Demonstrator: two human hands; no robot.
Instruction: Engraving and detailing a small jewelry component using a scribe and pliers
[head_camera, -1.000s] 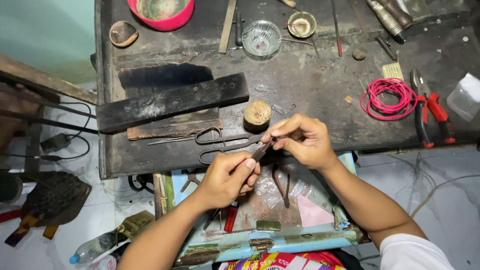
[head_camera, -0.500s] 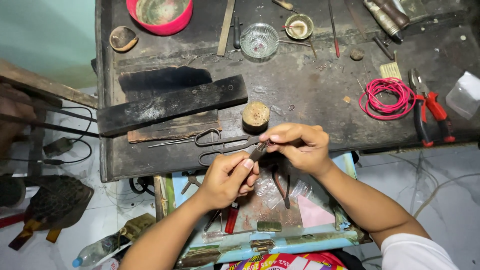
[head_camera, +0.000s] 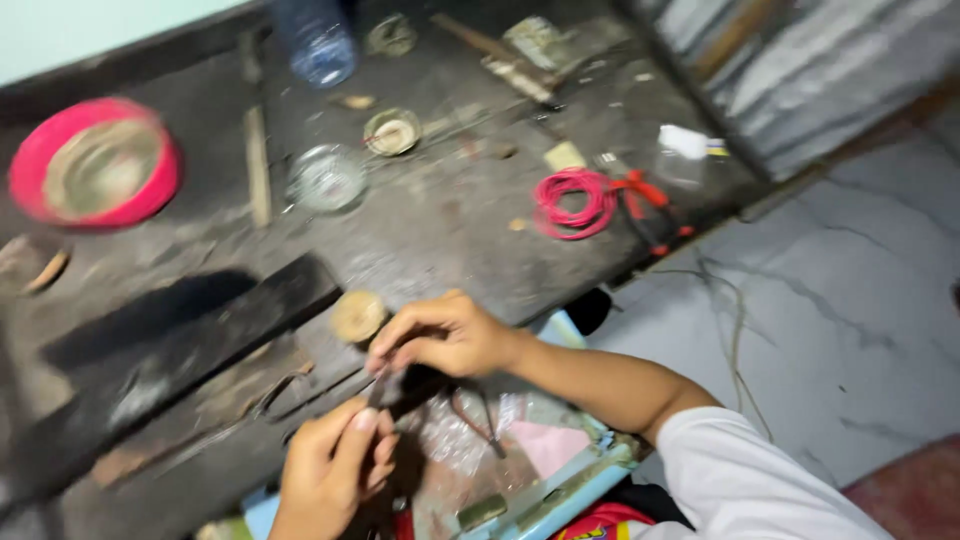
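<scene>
Only the head view here, and it's pretty blurry and tilted, so take the fine detail loosely. Your left hand (head_camera: 335, 465) sits down at about 6 o'clock in the frame, fingers curled together and pinched on a small dark tool (head_camera: 378, 392) that pokes up toward 12 o'clock. Your right hand (head_camera: 445, 335) is just above it, near the middle, fingertips closed together at the tip of that same tool, so both hands meet right there; whether there's a tiny piece between the fingertips I can't tell, too smeared. Just at 10 o'clock from your right hand there's a small round wooden block (head_camera: 358, 315) on the edge of the dark workbench (head_camera: 440, 215), close to your knuckles but not touching. A long dark bar (head_camera: 170, 365) lies across the bench out toward 9 o'clock, and a pair of metal tongs (head_camera: 285, 390) lies just below it, beside your left hand. Farther up: a pink bowl (head_camera: 95, 165) at 10 o'clock, a small glass dish (head_camera: 327, 178) around 11, a little round tin (head_camera: 392, 130) near 12, and a coil of red wire (head_camera: 572, 200) at 1 o'clock with red-handled pliers (head_camera: 650, 205) right next to it. Under your hands there's a light blue tray (head_camera: 560, 490) with crinkly clear plastic (head_camera: 450, 440) in it.
</scene>
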